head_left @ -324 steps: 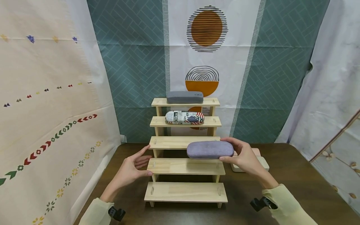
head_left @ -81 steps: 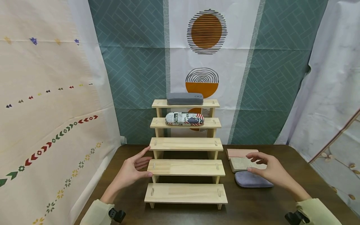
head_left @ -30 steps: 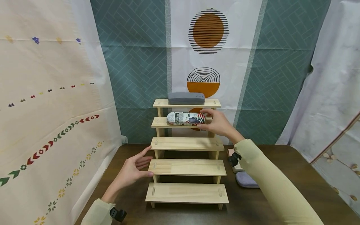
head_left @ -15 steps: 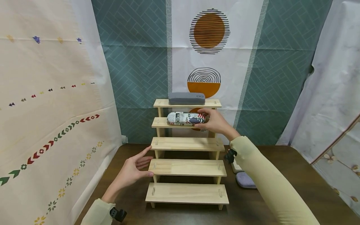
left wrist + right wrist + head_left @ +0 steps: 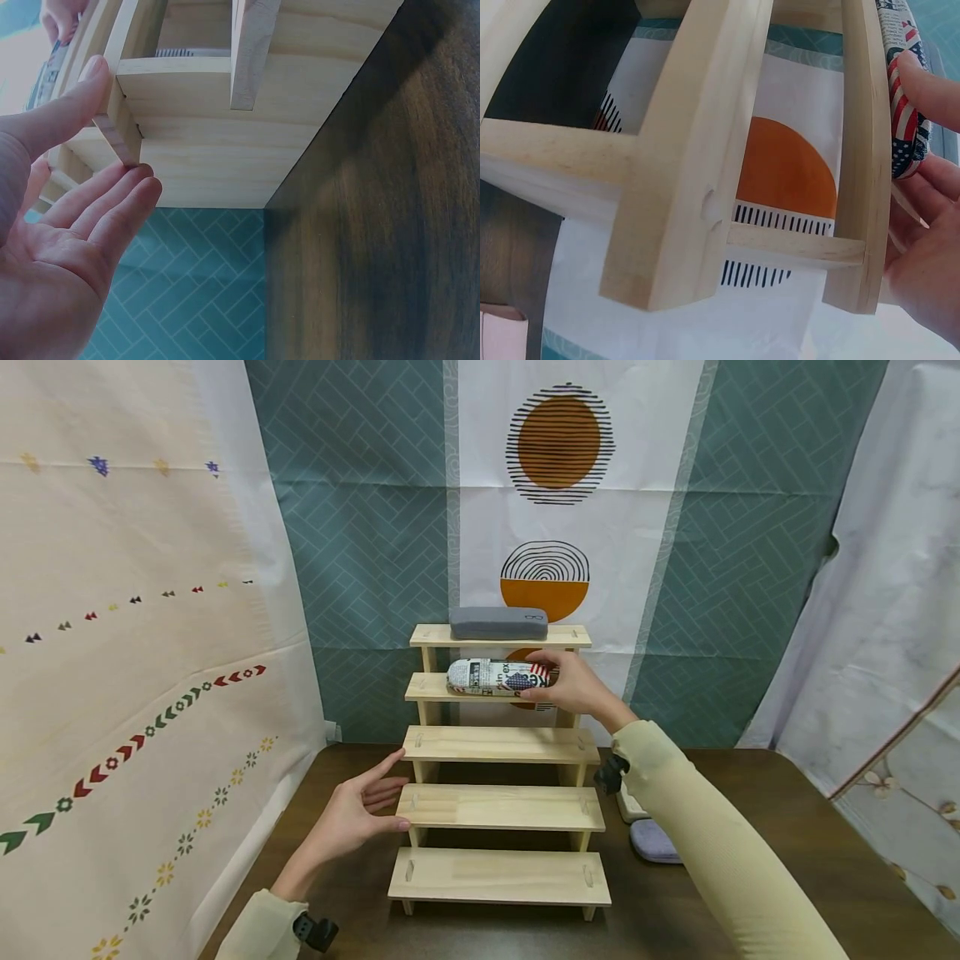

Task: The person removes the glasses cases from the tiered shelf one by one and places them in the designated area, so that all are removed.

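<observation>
A five-step wooden rack (image 5: 498, 807) stands on a dark table. A newsprint-and-flag patterned case (image 5: 495, 677) lies on its second step from the top. My right hand (image 5: 566, 683) grips the right end of that case, thumb below and fingers over it; the right wrist view shows the fingers (image 5: 930, 82) on the case (image 5: 901, 105). A grey case (image 5: 498, 622) lies on the top step. My left hand (image 5: 352, 810) rests with straight fingers against the left end of the fourth step; the left wrist view shows its thumb (image 5: 71, 109) on the board's edge (image 5: 124, 127).
To the right of the rack, partly behind my right sleeve, a purple-grey case (image 5: 654, 842) and a beige case (image 5: 627, 808) lie on the table (image 5: 787, 827). Patterned cloth hangs behind and on both sides. The three lower steps carry nothing.
Over ten seconds my right hand set the purple-grey case down on the table at the right, then reached up to the patterned case. In the last second its fingers closed on it. The left hand stayed.
</observation>
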Tool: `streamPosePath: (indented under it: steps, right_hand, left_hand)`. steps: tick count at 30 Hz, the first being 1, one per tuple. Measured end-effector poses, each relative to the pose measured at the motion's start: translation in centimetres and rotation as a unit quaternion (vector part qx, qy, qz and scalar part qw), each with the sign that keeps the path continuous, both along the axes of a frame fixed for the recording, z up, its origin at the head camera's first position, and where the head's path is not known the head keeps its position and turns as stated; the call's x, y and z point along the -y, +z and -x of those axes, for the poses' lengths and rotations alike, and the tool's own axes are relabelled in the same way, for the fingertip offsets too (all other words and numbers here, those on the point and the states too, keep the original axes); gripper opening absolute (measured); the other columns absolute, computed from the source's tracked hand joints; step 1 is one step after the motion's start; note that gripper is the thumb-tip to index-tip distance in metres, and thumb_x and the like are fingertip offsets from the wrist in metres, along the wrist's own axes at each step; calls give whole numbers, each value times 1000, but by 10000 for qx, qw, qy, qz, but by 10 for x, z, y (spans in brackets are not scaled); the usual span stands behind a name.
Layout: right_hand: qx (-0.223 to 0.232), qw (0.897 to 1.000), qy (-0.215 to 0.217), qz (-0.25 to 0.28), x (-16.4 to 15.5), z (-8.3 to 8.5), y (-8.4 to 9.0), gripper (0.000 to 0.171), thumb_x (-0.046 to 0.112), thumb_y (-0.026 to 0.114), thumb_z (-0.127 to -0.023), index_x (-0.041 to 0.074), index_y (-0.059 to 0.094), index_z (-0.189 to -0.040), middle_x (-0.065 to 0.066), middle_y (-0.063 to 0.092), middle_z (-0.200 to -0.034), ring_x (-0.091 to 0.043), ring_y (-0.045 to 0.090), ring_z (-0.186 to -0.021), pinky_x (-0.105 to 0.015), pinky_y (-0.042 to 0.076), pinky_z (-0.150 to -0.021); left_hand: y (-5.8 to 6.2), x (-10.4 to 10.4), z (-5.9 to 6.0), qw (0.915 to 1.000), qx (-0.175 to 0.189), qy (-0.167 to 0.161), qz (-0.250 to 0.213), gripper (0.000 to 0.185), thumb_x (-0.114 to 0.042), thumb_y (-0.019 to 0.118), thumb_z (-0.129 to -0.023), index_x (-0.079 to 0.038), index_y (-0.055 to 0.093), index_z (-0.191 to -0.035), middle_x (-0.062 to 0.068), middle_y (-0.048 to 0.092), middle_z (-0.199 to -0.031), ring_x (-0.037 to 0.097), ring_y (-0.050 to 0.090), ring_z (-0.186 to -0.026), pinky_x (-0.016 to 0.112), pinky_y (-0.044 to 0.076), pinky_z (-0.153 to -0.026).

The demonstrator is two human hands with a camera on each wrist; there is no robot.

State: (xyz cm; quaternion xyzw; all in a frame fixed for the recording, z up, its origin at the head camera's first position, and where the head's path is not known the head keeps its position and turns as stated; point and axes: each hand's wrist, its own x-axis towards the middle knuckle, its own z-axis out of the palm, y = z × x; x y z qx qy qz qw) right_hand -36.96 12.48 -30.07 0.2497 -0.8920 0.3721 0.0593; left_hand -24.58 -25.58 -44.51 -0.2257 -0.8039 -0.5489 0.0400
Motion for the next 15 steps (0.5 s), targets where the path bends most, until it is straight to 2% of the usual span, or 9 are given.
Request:
streamPosePath:
  steps: [6,15]
  right_hand:
    - [104,9999,-10,123,-3,0,1,69,22,90,-87,4,59,-147,-13,66,-121,-28,60,-104,-43,53,-87]
    - [113,9999,79,-32,-3,2,0,70,24,89,-88,5,59,-149,-12,64,-127,-28,57,-102,-43,52,-86]
  left_hand:
    - [0,1,1,10000,-8,-5,-33,104,-5,95,-77,-24,41,-164,24,62,-141,41,60,-131,59,51,-103]
    - [-1,1,0,10000,1,-18,-2,104,-7,95,-78,-24,41,-164,24,62,-141,40,60,-131,58,51,-103]
